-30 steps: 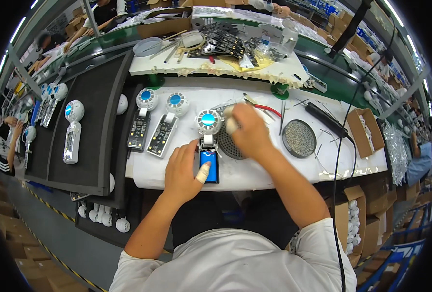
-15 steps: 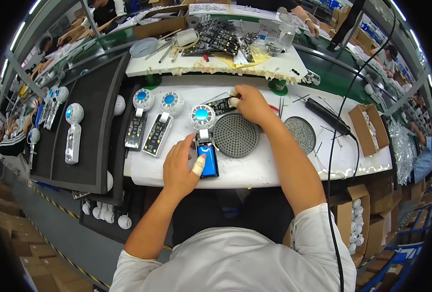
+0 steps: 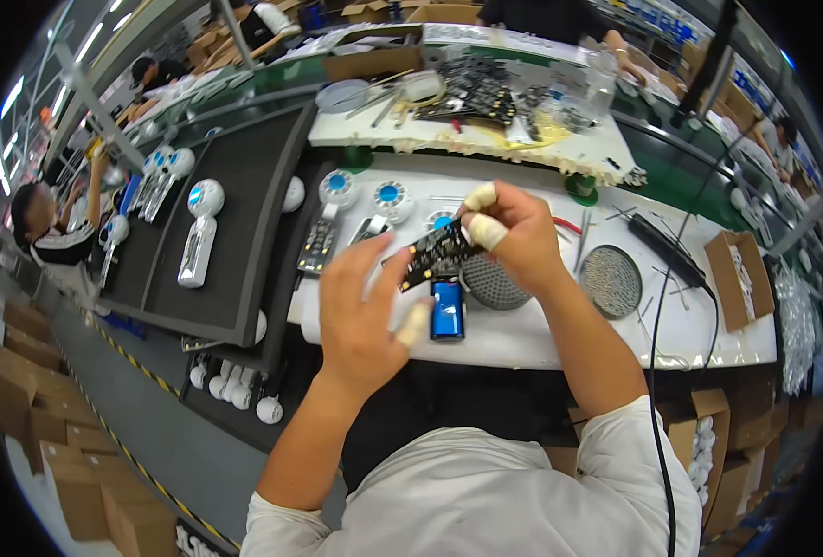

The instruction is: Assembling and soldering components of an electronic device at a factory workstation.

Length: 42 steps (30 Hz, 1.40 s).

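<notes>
My right hand (image 3: 515, 232), with pale tape on its fingertips, pinches one end of a black circuit board (image 3: 435, 252) held above the bench. Beside the board's other end, my left hand (image 3: 360, 311) has its fingers spread and slightly blurred; whether a fingertip touches the board I cannot tell. Under the board lies a fan unit with a blue battery (image 3: 448, 311); its white round head is mostly covered by the board and my right hand. A grey dimpled round pad (image 3: 497, 286) sits right of the battery. Two more fan units with blue-centred heads (image 3: 339, 188) lie behind my left hand.
To the right are a round dish of small metal parts (image 3: 611, 281), a black corded screwdriver (image 3: 667, 251) and a cardboard box (image 3: 741, 283). A raised white shelf (image 3: 365, 133) bears piled circuit boards. At left, a dark foam tray (image 3: 166, 292) carries finished-looking fans. Co-workers sit beyond.
My right hand has lifted the circuit board off the bench and brought it nearer, over the fan unit. My left hand has left the blue battery and risen beside the board. The view has shifted.
</notes>
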Motion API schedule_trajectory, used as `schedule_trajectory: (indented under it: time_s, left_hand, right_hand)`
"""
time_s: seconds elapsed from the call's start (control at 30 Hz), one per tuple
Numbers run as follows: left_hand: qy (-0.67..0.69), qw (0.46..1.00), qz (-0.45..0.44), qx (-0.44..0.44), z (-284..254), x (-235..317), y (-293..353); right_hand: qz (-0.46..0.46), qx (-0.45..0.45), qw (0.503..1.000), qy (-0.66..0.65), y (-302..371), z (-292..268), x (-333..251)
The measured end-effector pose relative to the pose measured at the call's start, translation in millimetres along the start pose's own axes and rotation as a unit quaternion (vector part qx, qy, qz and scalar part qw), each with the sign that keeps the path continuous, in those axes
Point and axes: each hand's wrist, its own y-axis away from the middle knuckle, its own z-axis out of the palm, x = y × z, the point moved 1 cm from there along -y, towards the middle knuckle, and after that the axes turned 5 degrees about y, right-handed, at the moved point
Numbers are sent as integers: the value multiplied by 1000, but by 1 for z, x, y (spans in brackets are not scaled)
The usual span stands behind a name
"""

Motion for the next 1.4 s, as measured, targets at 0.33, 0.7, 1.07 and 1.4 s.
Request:
schedule_trajectory:
  time_s: [0.33, 0.7, 1.07, 1.4]
  left_hand:
    - [468, 752, -463, -46, 23, -34, 57]
    - [608, 637, -473, -19, 61, -60, 59]
    - [633, 616, -468, 18, 76, -62, 57]
    - [614, 645, -454, 28, 74, -60, 63]
  right_hand:
    - [1, -22, 994, 106, -7, 14, 20]
    - [-143, -15, 850, 507, 0, 26, 59]
    - [-137, -14, 879, 457, 2, 35, 68]
    - [-142, -34, 890, 432, 3, 37, 71]
